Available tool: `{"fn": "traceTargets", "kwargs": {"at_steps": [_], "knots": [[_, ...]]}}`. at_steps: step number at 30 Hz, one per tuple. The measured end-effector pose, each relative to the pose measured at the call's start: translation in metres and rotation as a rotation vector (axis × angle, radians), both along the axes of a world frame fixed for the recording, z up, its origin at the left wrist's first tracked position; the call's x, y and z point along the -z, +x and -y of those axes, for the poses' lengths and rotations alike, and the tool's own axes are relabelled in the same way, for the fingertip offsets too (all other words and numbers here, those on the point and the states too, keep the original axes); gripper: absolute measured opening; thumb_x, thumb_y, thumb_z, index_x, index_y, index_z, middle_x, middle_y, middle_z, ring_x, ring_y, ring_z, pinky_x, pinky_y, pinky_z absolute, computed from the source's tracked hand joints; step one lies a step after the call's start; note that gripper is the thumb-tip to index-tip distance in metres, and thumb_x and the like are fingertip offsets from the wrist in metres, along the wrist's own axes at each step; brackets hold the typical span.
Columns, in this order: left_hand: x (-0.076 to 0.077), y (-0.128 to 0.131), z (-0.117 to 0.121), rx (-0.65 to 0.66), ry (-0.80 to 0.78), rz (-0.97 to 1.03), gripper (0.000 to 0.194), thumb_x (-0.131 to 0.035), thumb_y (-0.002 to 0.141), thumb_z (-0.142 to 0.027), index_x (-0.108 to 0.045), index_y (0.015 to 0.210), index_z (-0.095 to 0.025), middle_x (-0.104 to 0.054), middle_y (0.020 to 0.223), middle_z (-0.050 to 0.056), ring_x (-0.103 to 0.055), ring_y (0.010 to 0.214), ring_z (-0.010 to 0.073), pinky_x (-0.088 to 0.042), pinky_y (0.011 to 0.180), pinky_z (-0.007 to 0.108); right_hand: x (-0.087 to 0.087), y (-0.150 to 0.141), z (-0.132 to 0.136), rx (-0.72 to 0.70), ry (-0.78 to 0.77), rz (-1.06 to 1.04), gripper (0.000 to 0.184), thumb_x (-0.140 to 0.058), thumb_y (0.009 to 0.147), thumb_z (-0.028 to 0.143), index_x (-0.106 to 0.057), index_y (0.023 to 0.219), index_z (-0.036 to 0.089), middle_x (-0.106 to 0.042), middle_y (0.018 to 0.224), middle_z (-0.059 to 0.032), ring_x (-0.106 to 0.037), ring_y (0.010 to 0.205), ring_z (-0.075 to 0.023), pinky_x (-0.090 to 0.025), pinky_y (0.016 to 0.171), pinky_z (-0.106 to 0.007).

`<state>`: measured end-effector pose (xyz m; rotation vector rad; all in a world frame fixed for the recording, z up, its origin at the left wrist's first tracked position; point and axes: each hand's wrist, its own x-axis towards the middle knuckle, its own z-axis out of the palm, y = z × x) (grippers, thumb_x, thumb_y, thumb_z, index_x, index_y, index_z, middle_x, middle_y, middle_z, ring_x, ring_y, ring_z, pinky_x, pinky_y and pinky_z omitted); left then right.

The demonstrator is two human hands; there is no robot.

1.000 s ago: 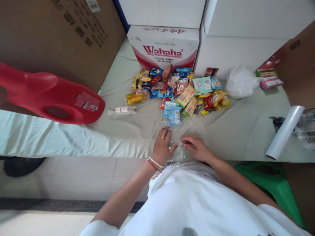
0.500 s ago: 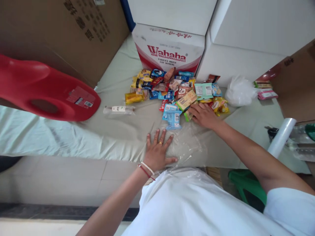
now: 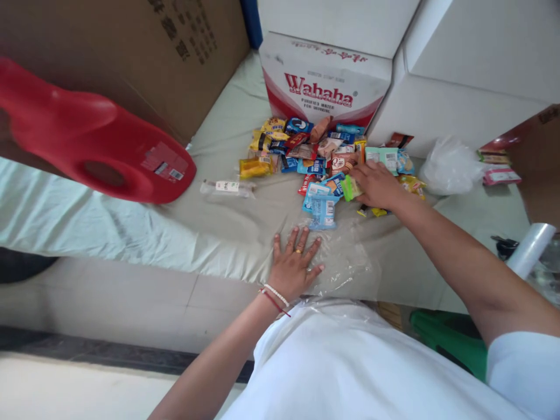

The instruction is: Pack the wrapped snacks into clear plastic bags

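My left hand (image 3: 291, 269) lies flat with fingers spread at the table's front edge, on a clear plastic sheet or bag (image 3: 345, 265). My right hand (image 3: 380, 186) reaches into a pile of wrapped snacks. Its fingers curl around a green-ended snack packet (image 3: 351, 188); the hand hides most of the packet and whether a second one is under it. Just left of that hand are light blue packets (image 3: 322, 211), and a mint green packet (image 3: 385, 157) sits behind it. A yellow packet (image 3: 255, 167) is at the pile's left.
A red plastic jug-like container (image 3: 126, 157) stands on the left. One long clear-wrapped snack (image 3: 227, 187) lies apart from the pile. Behind are a Wahaha carton (image 3: 321, 87) and white boxes. On the right are a white plastic bag (image 3: 452, 166), a film roll (image 3: 531, 251) and a green stool (image 3: 450, 335).
My right hand left the clear plastic, reached forward to the pile and closed around the green-ended packet. My left hand spread flat on the plastic. The view has shifted.
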<state>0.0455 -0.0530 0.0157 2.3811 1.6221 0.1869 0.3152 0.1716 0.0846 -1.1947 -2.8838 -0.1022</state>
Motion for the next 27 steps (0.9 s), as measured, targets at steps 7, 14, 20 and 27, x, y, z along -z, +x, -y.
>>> {"fn": "traceTargets", "kwargs": {"at_steps": [7, 14, 20, 27], "knots": [[0.002, 0.005, -0.002, -0.044, 0.016, 0.089, 0.060, -0.044, 0.099, -0.055, -0.040, 0.156, -0.034, -0.026, 0.169, 0.010, -0.020, 0.157, 0.0375, -0.002, 0.119, 0.078, -0.046, -0.024, 0.111, 0.212, -0.247, -0.247, 0.035, -0.068, 0.085, 0.052, -0.059, 0.093, 0.019, -0.062, 0.089, -0.0099, -0.055, 0.081, -0.0242, -0.044, 0.069, -0.035], [0.001, -0.020, -0.014, -0.017, 0.004, 0.082, 0.063, -0.041, 0.102, -0.045, -0.026, 0.161, -0.032, -0.023, 0.170, 0.012, -0.028, 0.155, 0.0347, 0.003, 0.119, 0.076, 0.024, -0.064, 0.183, 0.148, -0.374, -0.053, 0.058, -0.079, 0.081, 0.038, -0.058, 0.132, 0.019, -0.059, 0.129, -0.0170, -0.051, 0.115, -0.0369, -0.046, 0.093, -0.050], [0.000, -0.046, -0.009, 0.001, 0.018, 0.067, 0.071, -0.043, 0.099, -0.058, -0.030, 0.160, -0.027, -0.029, 0.167, 0.015, -0.032, 0.153, 0.0353, 0.008, 0.120, 0.074, 0.042, -0.033, 0.188, 0.162, -0.369, -0.279, 0.072, -0.077, 0.084, 0.042, -0.049, 0.144, 0.017, -0.050, 0.141, -0.0175, -0.044, 0.125, -0.0351, -0.042, 0.107, -0.052], [0.000, -0.045, -0.009, -0.010, 0.037, 0.089, 0.063, -0.040, 0.102, -0.053, -0.033, 0.159, -0.027, -0.032, 0.166, 0.013, -0.032, 0.153, 0.0332, 0.004, 0.121, 0.072, 0.033, -0.049, 0.186, 0.172, -0.322, -0.236, 0.065, -0.070, 0.089, 0.046, -0.053, 0.142, 0.014, -0.056, 0.134, -0.0174, -0.046, 0.120, -0.0361, -0.043, 0.105, -0.052]]}}
